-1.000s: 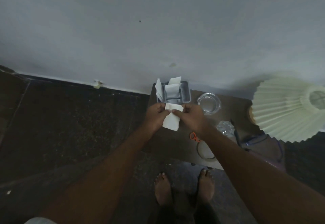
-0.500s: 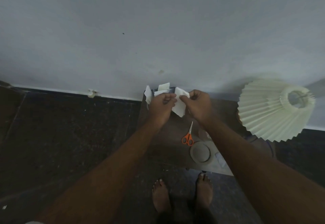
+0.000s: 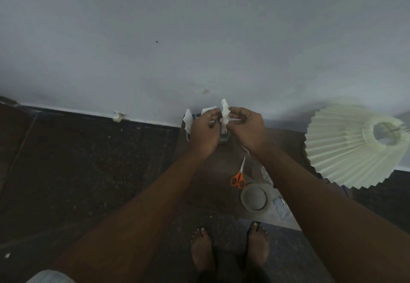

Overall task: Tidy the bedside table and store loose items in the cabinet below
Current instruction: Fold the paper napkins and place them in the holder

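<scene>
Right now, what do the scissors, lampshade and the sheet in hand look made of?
Scissors: pale, smooth blades, likely metal; bright orange handle loops, likely plastic.
Lampshade: matte cream pleats in sharp folds, paper or stiff fabric, can't tell which.
Sheet: thin, matte white, creased with a ragged edge, pinched by left hand and right hand; likely paper or tissue.

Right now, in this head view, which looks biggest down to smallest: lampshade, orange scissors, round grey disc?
Lampshade, clearly largest.
Round grey disc.
Orange scissors: about as long as the disc, but much slimmer.
</scene>
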A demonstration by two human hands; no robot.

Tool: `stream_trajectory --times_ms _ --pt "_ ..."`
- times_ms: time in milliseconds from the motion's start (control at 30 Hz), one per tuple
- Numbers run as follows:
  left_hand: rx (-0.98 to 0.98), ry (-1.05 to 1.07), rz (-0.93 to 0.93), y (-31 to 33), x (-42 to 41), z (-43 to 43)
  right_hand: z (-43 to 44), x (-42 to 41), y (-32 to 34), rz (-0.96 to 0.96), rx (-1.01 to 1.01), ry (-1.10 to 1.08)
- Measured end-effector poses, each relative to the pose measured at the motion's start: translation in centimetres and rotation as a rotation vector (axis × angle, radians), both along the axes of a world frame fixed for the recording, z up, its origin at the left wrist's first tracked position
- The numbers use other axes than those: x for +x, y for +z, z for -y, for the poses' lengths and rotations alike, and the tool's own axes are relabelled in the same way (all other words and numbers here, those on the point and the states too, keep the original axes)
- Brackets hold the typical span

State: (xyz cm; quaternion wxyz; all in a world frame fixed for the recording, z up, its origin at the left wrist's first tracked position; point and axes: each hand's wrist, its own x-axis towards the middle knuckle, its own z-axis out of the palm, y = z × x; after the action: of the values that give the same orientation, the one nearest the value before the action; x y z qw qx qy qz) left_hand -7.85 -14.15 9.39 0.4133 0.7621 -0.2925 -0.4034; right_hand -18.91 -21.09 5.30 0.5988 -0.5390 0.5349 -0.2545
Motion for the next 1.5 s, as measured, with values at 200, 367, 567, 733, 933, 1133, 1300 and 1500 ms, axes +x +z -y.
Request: stream_trajectory --times_ms 200,367,567,733,933,1133,1300,1500 --pt "0.007 -0.016 0.022 -1.4 0.2 0.8 0.8 0.5 -1.2 -0.021 -0.014 0.031" --pt "0.023 -0.022 0.013 -3.0 0.4 1.4 0.9 1.0 -1.6 0.029 0.067 0.029" --pt "0.077 -0.036 0.069 -4.6 0.3 2.0 1.2 1.4 -2.4 -0.086 0.033 0.048" --pt "0.11 -0.036 0.106 -5.0 0.2 2.2 1.4 0.9 -2.4 -0.332 -0.181 0.255" --pt "0.099 -0.025 0.096 -5.0 -0.3 2.0 1.1 0.4 -2.2 -0.349 -0.272 0.278" --pt "0.08 0.077 0.038 -4.8 -0.9 1.5 0.5 -0.1 -2.5 -0.403 -0.318 0.215" --pt "0.017 0.132 0.061 -4.7 -1.4 0.2 -0.1 -1.1 -2.1 -0.438 -0.314 0.215" --pt "0.025 0.126 0.098 -4.1 -2.6 -1.5 -1.8 -2.5 -0.3 -0.38 -0.331 0.194"
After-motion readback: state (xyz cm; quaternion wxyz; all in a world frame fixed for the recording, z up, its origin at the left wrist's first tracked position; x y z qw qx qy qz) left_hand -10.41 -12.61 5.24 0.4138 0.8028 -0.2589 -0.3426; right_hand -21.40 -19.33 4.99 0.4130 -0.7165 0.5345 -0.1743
